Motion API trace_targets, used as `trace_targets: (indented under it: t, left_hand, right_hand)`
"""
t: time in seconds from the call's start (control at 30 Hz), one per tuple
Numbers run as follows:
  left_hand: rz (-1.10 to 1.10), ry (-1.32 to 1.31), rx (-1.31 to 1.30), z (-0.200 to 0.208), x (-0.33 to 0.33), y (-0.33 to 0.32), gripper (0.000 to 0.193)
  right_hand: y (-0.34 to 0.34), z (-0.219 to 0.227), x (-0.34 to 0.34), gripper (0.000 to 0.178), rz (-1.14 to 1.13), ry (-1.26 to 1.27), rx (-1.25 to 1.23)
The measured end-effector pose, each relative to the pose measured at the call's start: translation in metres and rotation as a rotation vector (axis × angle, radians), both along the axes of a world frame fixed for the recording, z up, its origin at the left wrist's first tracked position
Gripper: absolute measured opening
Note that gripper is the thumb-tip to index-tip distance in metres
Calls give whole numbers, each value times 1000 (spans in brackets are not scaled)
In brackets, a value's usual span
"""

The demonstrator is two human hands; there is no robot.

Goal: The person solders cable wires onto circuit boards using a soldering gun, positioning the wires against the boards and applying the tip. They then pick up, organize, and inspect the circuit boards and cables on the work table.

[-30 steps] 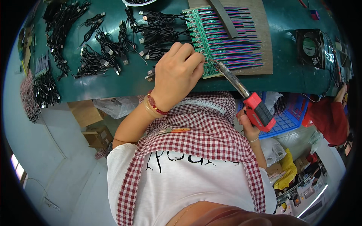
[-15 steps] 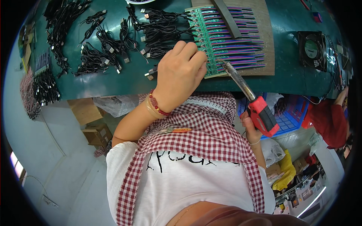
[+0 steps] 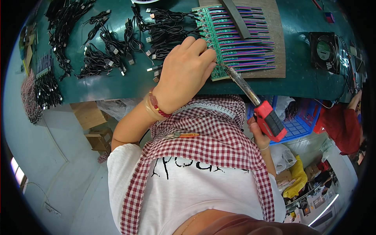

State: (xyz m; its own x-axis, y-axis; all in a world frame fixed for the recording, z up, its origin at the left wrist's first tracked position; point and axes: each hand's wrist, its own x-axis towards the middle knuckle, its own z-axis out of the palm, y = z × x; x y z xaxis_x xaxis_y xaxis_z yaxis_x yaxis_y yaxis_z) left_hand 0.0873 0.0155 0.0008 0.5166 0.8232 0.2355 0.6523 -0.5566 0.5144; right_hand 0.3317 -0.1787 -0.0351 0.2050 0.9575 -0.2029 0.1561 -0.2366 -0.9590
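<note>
A green circuit-board panel lies on a brown board, with rows of coloured ribbon wires running off its right side. Over its lower left edge, my left hand is bent with fingers pinched together; a black USB cable sticks out from under it. The pinched fingertips are hidden behind the hand. My right hand grips a red-and-black soldering iron below the table edge. Its metal tip reaches the panel close to my left fingers.
Bundled black USB cables cover the left of the green table. A flat grey bar lies across the ribbon wires. At right stands a black fan. Below the table edge is a blue crate; another person's red clothing shows beyond it.
The soldering iron's tip has shifted slightly left along the panel, its handle moving with it. My left hand has moved a little, and the cable plug beside it has shifted upward.
</note>
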Motion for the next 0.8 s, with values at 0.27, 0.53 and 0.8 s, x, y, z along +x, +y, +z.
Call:
trace_targets:
  t: [0.27,0.53,0.8]
  left_hand:
    - [19,6,-7,1,3,-2,10]
    - [60,-44,-8,-3,5,-6,11]
    - [65,-66,-8,-4,5,-6,11]
  right_hand:
    - [0,-4,4,22,22,1,-10]
    - [7,1,-5,22,13,-49,-8]
    - [-4,-6,2,24,-30,36,58]
